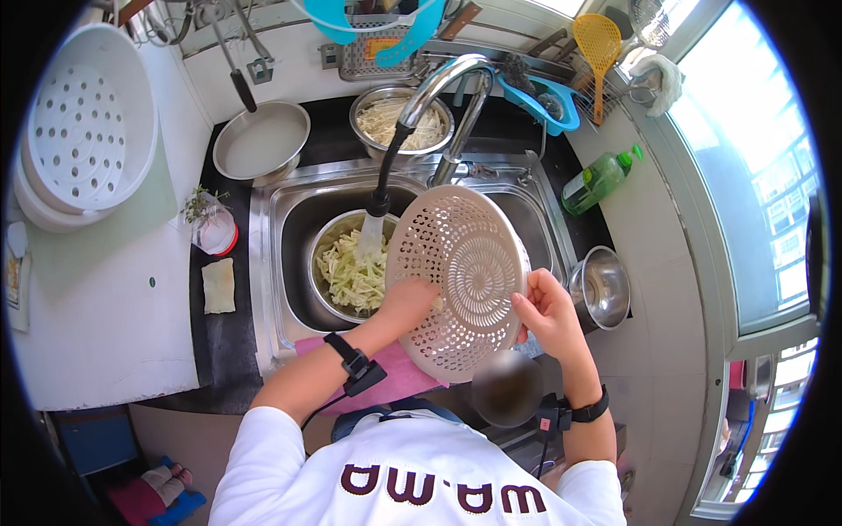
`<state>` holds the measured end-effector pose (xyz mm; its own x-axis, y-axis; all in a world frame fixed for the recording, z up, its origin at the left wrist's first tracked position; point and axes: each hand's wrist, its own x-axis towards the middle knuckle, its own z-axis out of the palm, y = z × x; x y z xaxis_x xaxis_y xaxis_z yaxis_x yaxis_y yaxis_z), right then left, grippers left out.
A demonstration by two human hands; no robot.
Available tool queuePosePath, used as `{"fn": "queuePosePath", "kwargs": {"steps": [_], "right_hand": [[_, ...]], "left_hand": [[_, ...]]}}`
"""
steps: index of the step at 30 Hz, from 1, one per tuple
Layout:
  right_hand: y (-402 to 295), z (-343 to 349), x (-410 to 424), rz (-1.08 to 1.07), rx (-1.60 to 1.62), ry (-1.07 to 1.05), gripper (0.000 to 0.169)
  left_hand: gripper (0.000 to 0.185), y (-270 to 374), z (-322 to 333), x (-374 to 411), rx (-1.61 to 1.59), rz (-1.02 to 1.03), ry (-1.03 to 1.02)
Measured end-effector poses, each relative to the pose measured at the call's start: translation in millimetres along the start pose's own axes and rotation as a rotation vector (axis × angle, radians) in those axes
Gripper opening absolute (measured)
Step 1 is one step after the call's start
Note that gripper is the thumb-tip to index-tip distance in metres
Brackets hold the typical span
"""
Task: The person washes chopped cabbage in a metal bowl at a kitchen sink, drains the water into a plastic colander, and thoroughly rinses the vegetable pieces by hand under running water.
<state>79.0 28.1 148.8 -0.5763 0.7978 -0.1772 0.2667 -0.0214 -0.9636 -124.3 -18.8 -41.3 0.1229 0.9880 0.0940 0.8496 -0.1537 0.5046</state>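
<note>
My right hand [547, 309] grips the right rim of a beige plastic colander [483, 269], which is tilted over the sink. At the colander's lower left inside, my left hand [413, 304] has its fingers curled near a few pale bits; whether it holds any is hard to tell. Left of the colander, a steel bowl [316, 289] in the left basin holds cut pale green vegetable pieces [348, 273], probably cabbage. Water runs onto them from the black spray hose [388, 164] of the chrome faucet [454, 66].
Behind the sink [266, 263] stand a steel bowl of enoki mushrooms [401, 125] and a steel basin of cloudy liquid [262, 141]. A green soap bottle [597, 184] and an empty steel bowl [605, 289] are at right. A folded cloth [218, 286] lies left; a pink cloth [388, 381] hangs in front.
</note>
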Motion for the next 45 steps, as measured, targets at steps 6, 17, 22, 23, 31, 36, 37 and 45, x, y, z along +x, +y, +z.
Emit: {"fn": "queuePosePath", "kwargs": {"steps": [6,17,22,23,31,36,37,45], "right_hand": [[9.0,-21.4,-15.9,-0.020,0.029,0.152,0.013],[92.8,-5.5,-20.3,-0.758,-1.352,-0.011,0.008],[133.8,-17.6,-2.6,-0.613,-1.434,0.149,0.008],[127.0,-23.7,1.4,-0.682,-1.355,0.244,0.009],[95.5,-59.9,-6.9,-0.733,-1.326,0.664,0.015],[137.5,-35.9,-9.7,-0.776,-1.312,0.157,0.009],[131.3,-42.0,-5.9,-0.780,-1.259,0.188,0.010],[99.4,-83.8,7.7,-0.415,-0.572,0.980,0.016]], "left_hand": [[0.035,-25.5,-43.6,-27.2,-0.184,-0.185,0.190],[0.038,-66.0,-29.5,-89.9,-0.304,-0.469,0.185],[0.034,-66.4,-22.7,-96.3,-0.371,-0.436,0.240],[0.033,-67.3,-21.3,-98.2,-0.367,-0.443,0.248],[0.032,-100.3,-27.1,-118.7,-0.360,-0.590,0.387],[0.033,-130.1,-32.9,-130.5,-0.489,-0.638,0.448],[0.033,-130.9,-33.9,-132.2,-0.525,-0.654,0.449],[0.034,-134.4,-34.7,-153.3,-0.521,-0.689,0.517]]}}
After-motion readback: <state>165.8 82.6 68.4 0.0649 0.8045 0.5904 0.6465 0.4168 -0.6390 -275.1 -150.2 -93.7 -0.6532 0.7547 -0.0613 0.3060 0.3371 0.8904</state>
